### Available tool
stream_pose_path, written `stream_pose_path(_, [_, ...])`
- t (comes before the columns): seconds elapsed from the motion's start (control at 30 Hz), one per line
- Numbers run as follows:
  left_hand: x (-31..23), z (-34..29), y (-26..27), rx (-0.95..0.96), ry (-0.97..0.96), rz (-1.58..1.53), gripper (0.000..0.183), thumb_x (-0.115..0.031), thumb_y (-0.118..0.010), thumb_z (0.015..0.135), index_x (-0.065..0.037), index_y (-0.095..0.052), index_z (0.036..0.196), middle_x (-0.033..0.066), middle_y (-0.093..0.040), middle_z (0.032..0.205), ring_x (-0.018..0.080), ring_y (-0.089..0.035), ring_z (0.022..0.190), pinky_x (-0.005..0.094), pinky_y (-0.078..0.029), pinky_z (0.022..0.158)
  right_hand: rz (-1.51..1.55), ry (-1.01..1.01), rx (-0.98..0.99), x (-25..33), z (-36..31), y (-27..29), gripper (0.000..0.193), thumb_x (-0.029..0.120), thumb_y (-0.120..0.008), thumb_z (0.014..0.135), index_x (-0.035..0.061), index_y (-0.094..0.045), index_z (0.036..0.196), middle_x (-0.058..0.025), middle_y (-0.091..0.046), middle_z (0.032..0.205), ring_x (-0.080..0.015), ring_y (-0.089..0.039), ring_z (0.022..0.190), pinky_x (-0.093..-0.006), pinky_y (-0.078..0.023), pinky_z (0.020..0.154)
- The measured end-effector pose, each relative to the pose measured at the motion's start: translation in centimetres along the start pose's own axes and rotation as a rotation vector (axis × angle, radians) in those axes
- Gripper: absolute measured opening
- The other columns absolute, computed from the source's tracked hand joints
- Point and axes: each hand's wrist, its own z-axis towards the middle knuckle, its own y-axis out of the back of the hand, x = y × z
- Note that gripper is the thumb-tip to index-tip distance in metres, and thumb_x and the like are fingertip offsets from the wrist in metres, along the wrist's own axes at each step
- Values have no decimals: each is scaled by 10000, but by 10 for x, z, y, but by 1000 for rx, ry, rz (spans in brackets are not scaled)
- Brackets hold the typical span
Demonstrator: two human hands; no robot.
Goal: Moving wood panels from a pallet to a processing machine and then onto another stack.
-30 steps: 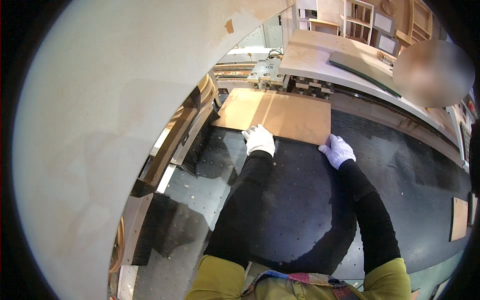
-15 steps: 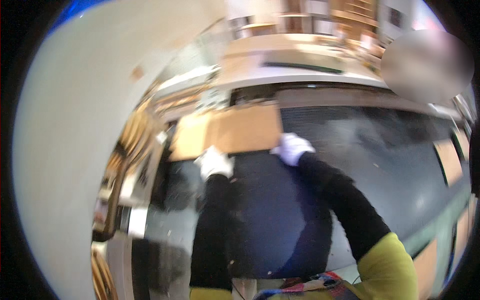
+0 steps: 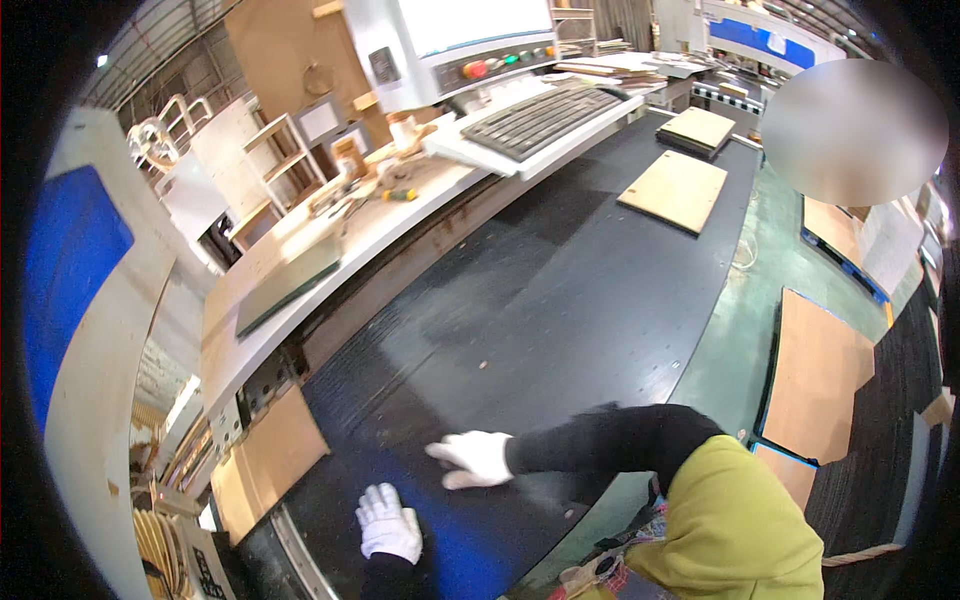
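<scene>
My left hand (image 3: 388, 525), in a white glove, is over the black belt surface (image 3: 540, 330) with its fingers stretched out. To the right and a little farther off is my right hand (image 3: 472, 460), also gloved in white, its fingers apart and nothing in them. A flat light-brown wooden panel (image 3: 268, 460) lies at the left end of the belt, beside the machine, apart from both hands. Whether either palm touches the belt I cannot tell.
Two pale boards, one nearer (image 3: 675, 190) and one farther (image 3: 697, 128), lie toward the belt's far end. A ledge holds a keyboard (image 3: 545, 120), a dark panel (image 3: 290, 283) and a yellow-handled tool (image 3: 399, 194). Brown panels (image 3: 815, 370) are stacked at the right.
Both hands have come off the wooden panel, which they were touching at its near edge. My view has swung to the right, bringing the keyboard and far boards into sight.
</scene>
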Motion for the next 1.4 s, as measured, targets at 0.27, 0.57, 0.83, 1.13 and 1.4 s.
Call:
stream_pose_path(0.27, [-282, 161, 57, 66, -353, -58, 595, -346, -580, 824, -5, -372, 1265, 251, -436, 1231, 436, -437, 1150, 513, -374, 979, -103, -411, -414, -163, -292, 207, 426, 314, -565, 860, 60, -555, 1202, -217, -603, 1051, -367, -582, 1021, -419, -464, 907])
stream_pose_path(0.57, [-616, 438, 75, -130, -292, -196, 664, -440, -465, 911, -9, -308, 1390, 252, -472, 1306, 388, -466, 1193, 431, -397, 988, -145, -1038, -1210, -375, -439, 422, 427, 362, -533, 858, -9, -521, 1070, -266, -618, 953, -414, -611, 899, -482, -484, 804])
stream_pose_path(0.83, [-745, 510, 60, -291, -422, -141, 548, -383, -385, 945, 5, -408, 1330, 243, -495, 1290, 383, -470, 1181, 407, -402, 978, -26, -1047, -925, -384, -436, 461, 613, 365, -506, 873, -190, -443, 1125, -298, -631, 933, -390, -647, 879, -439, -520, 781])
stream_pose_path(1.13, [-744, 433, 60, -344, -621, -250, 559, -325, -477, 895, 41, -422, 1313, 256, -521, 1202, 411, -485, 1094, 460, -414, 930, 18, -987, -851, -335, -467, 401, 678, 320, -532, 870, -234, -328, 1204, -300, -616, 898, -359, -660, 808, -407, -535, 701])
stream_pose_path(1.4, [-741, 357, 70, -227, -855, -397, 650, -311, -613, 808, 38, -404, 1315, 216, -532, 1199, 411, -473, 1125, 502, -324, 1033, 1127, -676, -1487, -330, -539, 363, 507, 281, -662, 837, -84, -528, 1162, -164, -635, 1071, -236, -623, 990, -330, -477, 879])
